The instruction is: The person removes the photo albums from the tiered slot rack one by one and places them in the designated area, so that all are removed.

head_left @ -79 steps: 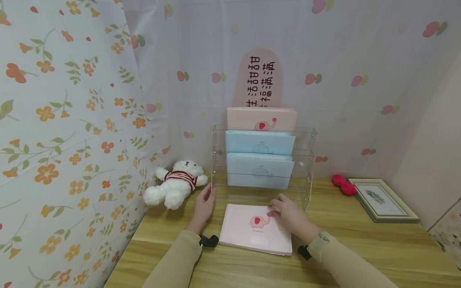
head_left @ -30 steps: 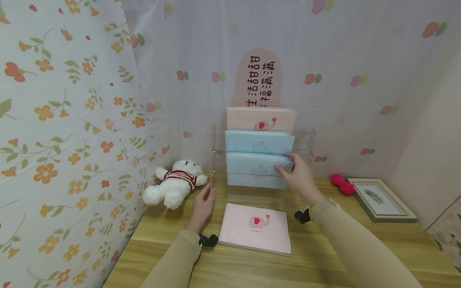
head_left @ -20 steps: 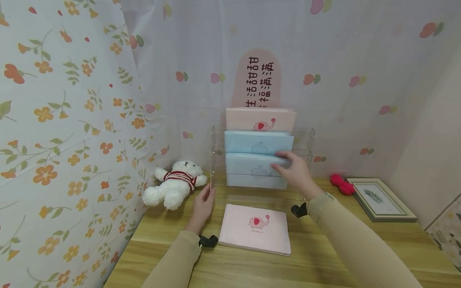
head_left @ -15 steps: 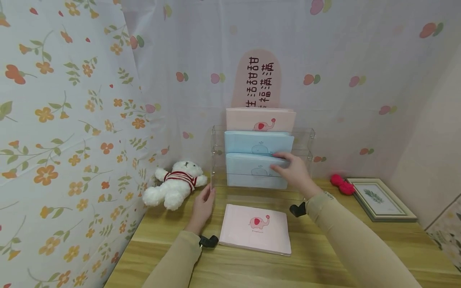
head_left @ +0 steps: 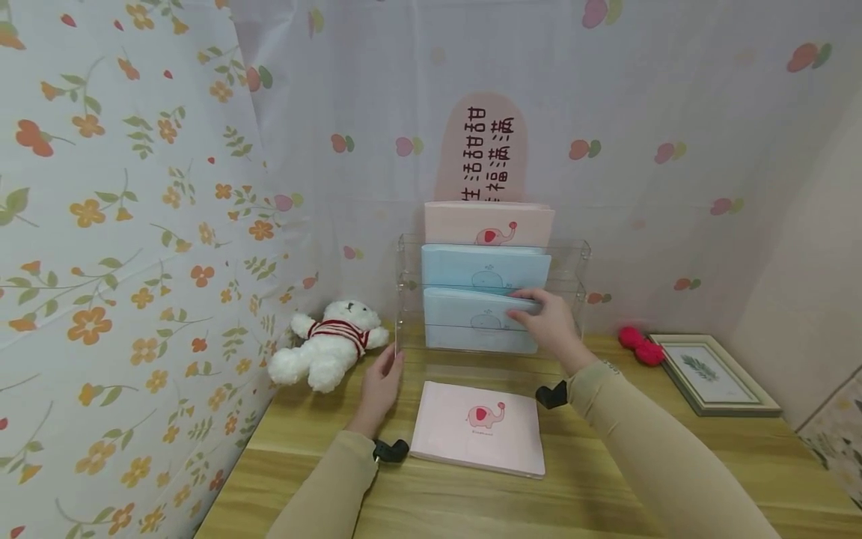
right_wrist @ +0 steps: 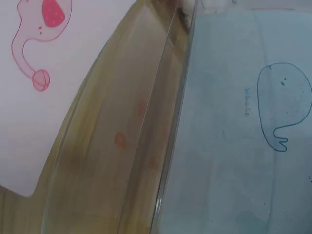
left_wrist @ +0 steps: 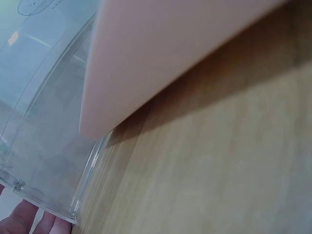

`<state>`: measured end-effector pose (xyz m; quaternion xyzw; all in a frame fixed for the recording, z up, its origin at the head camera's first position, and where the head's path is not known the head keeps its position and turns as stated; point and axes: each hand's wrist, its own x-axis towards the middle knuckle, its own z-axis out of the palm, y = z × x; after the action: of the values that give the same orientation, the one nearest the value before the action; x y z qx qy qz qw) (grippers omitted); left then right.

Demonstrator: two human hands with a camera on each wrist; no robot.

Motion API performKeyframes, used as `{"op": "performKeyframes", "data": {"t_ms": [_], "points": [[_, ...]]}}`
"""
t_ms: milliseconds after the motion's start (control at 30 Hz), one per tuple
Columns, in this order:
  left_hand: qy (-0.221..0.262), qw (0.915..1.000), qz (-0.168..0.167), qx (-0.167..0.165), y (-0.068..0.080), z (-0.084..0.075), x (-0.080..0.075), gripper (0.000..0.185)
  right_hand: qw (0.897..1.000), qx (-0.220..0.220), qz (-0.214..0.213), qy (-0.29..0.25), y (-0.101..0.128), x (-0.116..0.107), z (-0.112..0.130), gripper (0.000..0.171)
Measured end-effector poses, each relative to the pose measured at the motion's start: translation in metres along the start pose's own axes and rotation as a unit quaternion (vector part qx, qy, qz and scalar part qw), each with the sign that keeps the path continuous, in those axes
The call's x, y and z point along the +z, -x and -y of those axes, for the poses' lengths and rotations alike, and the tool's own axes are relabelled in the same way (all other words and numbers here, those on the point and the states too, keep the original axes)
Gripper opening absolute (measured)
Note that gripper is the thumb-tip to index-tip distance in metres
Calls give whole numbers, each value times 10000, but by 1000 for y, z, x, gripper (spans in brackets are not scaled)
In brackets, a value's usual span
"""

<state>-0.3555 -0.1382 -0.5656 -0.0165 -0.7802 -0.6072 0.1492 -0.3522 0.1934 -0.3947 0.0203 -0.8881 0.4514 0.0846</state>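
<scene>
A wooden counter [head_left: 673, 457] is carrying everything here, and at its far side a clear plastic rack [head_left: 584, 263] is standing upright against the flowered curtain, with stepped slots rising toward the wall. Three notebooks are standing in it: a pink one at the top and far back, a blue one in the middle, and the blue notebook [head_left: 471, 318] in the nearest filled slot, its long edge running left to right and a thin whale outline drawn on its pale cover. The right hand [head_left: 548, 323] is reaching forward to this notebook and pinching its upper right corner, fingers curled over the top edge; it is plainly the nearer hand, lying right on it. The notebook is sitting directly ahead of and under those fingers, so any pull would be going up and toward the near edge, out of the slot.

The left hand [head_left: 380, 385] is resting with straight fingers against the rack's left near corner. Between the two arms a pink notebook [head_left: 480, 428] with a little elephant is lying flat. A white teddy bear [head_left: 330, 346] is lying at the left, a framed picture [head_left: 715, 373] at the right.
</scene>
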Motion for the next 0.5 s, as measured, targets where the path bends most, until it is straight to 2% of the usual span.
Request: {"op": "performKeyframes", "data": {"t_ms": [300,500], "points": [[41,10000,18,-89,0,-1,0,45,9978,-492,-450,28,1,4,-2,29],[53,10000,-33,-43,1,-2,1,44,9927,-719,-962,-89,9,-7,4,28]]}}
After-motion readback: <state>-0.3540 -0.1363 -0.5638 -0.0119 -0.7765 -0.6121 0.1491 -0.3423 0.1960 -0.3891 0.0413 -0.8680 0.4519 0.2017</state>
